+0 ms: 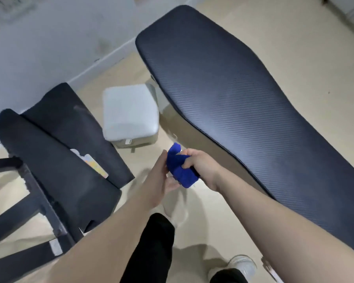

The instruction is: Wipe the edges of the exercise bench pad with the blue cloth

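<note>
Bench pad (233, 88): one, at 2 o'clock
Blue cloth (178, 169): one, bunched
Right hand (201, 166): gripping the cloth
Left hand (160, 178): flat against cloth

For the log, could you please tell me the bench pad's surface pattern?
The bench pad shows fine diagonal ribbing; head view.

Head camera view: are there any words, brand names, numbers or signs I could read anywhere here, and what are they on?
No text can be read in this view.
The colourful card tucked between the black pads: print too blurred to read.
The white tag on the grey box: too small to tell.
The bench pad and blue cloth: no marking visible.
</note>
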The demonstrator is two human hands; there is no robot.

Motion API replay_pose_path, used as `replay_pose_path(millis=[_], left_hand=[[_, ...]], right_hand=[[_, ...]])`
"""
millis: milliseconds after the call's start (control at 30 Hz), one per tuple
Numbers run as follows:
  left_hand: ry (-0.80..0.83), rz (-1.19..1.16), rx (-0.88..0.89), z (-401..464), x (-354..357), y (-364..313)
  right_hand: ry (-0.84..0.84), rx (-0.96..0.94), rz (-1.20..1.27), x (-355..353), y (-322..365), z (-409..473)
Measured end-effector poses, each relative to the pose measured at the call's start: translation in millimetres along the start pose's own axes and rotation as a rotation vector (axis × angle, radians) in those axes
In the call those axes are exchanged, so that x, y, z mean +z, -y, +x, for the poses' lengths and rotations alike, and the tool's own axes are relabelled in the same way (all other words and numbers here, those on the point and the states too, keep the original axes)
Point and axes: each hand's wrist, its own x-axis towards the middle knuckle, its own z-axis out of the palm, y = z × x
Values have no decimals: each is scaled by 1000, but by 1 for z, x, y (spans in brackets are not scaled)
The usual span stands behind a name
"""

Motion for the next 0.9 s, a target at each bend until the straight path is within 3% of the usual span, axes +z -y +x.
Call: replay_pose_path(millis=[100,200,300,433,500,567,633,700,800,900], left_hand=[[47,-85,30,13,-60,-37],[86,26,58,28,-108,-66],[61,54,127,46,-137,-84],[-76,64,189,81,-164,-107],[-116,70,192,103,-174,-118],[-140,21,197,128,-181,-129],[-168,-38,218,157,-189,-138],[-246,-26,238,190,-196,-144],[-438,371,240,242,-208,-146],[-563,722,142,271,-205,-139]], right_hand=[[148,-20,-52,45,33,45],[210,-2,-20,69,53,85],[101,1,22,81,60,127],[-105,32,-172,88,66,186],[-107,150,-202,91,65,217],[-25,266,-66,96,66,246],[6,257,103,100,70,277],[-79,150,113,101,71,308],[-168,40,9,99,69,350],[-227,32,-340,87,65,370]])
